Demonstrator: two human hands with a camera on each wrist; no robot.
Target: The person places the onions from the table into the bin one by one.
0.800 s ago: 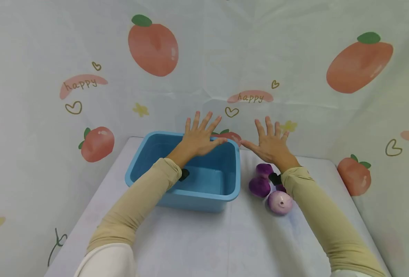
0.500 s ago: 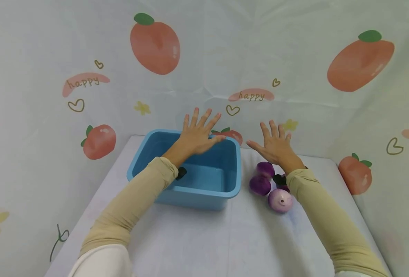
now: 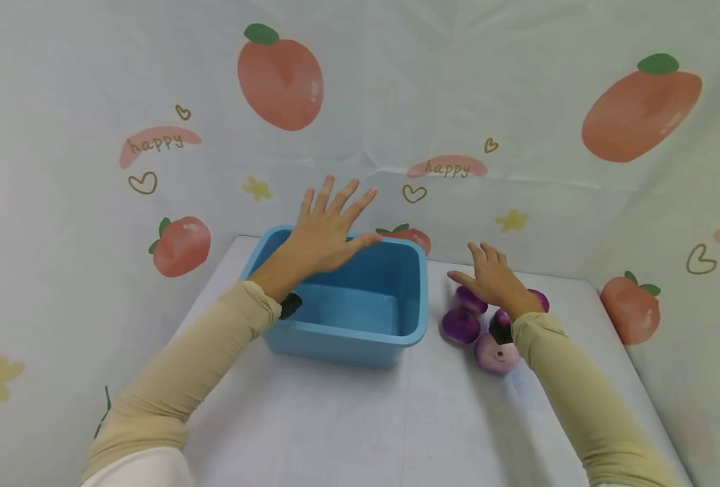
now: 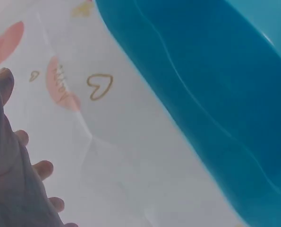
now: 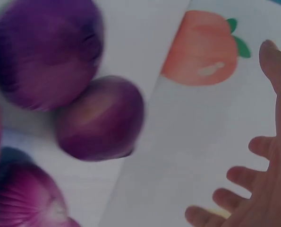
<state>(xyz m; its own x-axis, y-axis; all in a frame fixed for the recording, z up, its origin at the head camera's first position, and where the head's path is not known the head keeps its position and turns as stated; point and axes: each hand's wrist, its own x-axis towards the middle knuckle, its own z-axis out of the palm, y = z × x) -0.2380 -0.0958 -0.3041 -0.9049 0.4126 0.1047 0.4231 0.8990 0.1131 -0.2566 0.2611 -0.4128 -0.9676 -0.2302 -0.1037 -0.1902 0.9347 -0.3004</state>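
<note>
The left hand (image 3: pixel 322 233) hovers with its fingers spread wide and straight above the far left part of the blue plastic tub (image 3: pixel 360 338), holding nothing; the left wrist view shows the same fingers (image 4: pixel 41 169) splayed beside the tub's wall (image 4: pixel 211 80). The tub stands on the white table (image 3: pixel 360 419), left of a cluster of red onions (image 3: pixel 461 326). The right hand (image 3: pixel 495 281) is low over that cluster, fingers relaxed and apart, gripping nothing; whether it touches an onion cannot be told. A paler onion (image 3: pixel 494 355) lies nearest. Behind hangs a fruit-printed backdrop (image 3: pixel 518 88).
</note>
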